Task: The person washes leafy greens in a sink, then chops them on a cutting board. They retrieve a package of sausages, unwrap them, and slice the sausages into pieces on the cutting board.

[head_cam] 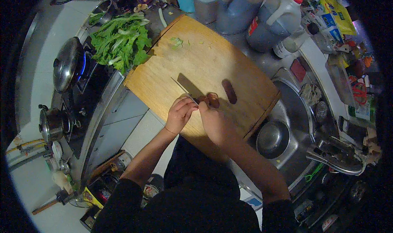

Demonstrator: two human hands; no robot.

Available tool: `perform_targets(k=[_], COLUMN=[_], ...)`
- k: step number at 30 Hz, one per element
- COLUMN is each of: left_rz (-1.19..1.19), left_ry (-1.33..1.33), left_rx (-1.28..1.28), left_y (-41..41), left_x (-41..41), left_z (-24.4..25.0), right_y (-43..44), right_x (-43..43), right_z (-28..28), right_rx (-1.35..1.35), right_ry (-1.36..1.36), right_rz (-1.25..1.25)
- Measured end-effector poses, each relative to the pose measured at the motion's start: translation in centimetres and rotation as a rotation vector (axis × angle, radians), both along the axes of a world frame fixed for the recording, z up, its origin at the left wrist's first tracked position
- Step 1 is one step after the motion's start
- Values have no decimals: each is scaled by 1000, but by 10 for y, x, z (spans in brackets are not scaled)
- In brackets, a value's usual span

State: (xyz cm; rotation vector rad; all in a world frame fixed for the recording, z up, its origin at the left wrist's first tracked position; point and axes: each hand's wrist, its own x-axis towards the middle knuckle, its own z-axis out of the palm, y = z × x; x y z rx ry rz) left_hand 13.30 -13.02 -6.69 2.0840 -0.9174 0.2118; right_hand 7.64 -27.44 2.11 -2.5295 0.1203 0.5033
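Observation:
A large wooden cutting board (pixel 196 61) lies before me. My right hand (pixel 215 122) is at its near part, fingers closed around what seems to be the handle of a knife, mostly hidden by the hand. The thin knife blade (pixel 183 88) points away to the upper left and casts a shadow on the board. My left hand (pixel 181 111) is at the blade's near end, its fingertips pinched beside the right hand; whether they hold something is hidden. Dark reddish-brown cut pieces (pixel 212 99), perhaps sausage, lie just beyond my right hand. A whole dark brown sausage-like piece (pixel 229 91) lies to their right.
Leafy greens (pixel 122 41) are heaped at the board's left corner. Further left, a lidded pan (pixel 68 64) sits over a blue burner flame (pixel 82 67), near a pot (pixel 52 124). Large plastic jugs (pixel 273 21) stand behind the board. A sink (pixel 294 116) with a metal bowl (pixel 272 139) is right.

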Motion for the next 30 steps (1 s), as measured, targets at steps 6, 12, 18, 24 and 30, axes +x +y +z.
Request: perform_targets(k=[6,12,18,24,30], left_rz=[-43,-97,-170,-182,-111], left_ry=[8,-28,-93,-70,51], left_rx=[-61,-3,26,-34,6], left_y=[5,4,11,14,19], left_x=[0,2,0,2,-1], left_z=[-6,-4,-6,4,7], right_y=[-19,3,-6,-29,-35], right_x=[-29,-15,-4,-25,-28], right_z=[-3,-33,-56,-23,-9], right_rx=[172,30,306,157,78], right_ry=[78,-135,-60,34,150], right_rz=[-18,-28,-547,-125,41])
